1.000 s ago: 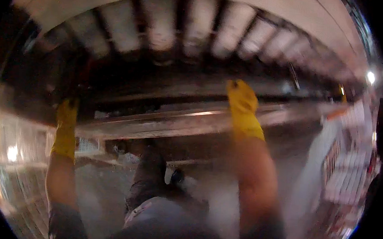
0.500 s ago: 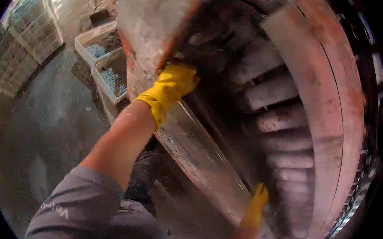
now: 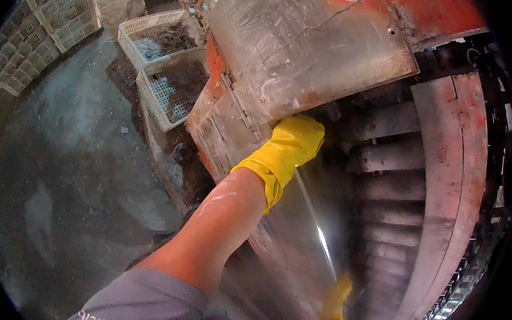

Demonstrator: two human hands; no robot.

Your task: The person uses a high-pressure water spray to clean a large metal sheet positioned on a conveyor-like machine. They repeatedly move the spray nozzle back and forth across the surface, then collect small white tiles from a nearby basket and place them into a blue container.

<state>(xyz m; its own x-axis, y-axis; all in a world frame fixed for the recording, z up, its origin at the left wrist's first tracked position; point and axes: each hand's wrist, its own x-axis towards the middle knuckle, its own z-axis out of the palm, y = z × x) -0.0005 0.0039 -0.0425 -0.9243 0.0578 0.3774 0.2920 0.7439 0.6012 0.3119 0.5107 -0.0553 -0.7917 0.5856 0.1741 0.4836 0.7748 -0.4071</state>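
Observation:
My left hand (image 3: 297,142) wears a yellow rubber glove and reaches across a worn metal machine. It is closed, with its fingertips turned away from view, at the lower edge of a scuffed metal plate (image 3: 327,53). What it grips is hidden. A thin bright metal edge (image 3: 321,237) runs from beneath this hand down to my right hand (image 3: 335,297). That hand, gloved in yellow too, lies low in the picture, blurred and small, beside the same edge. Its fingers cannot be made out. Right of both hands is a row of dusty rollers (image 3: 392,186).
A curved pinkish metal rim (image 3: 455,160) borders the rollers on the right. An orange-red machine part (image 3: 435,15) is at the top. Pale plastic crates (image 3: 170,122) with dark material stand on the wet floor (image 3: 73,178) at left. Stacked crates (image 3: 65,19) fill the far left corner.
The view has swung, so the crates and metal plate show more fully. My left hand appears farther right and lower in the picture, still by the plate's edge; my right hand is slightly lower.

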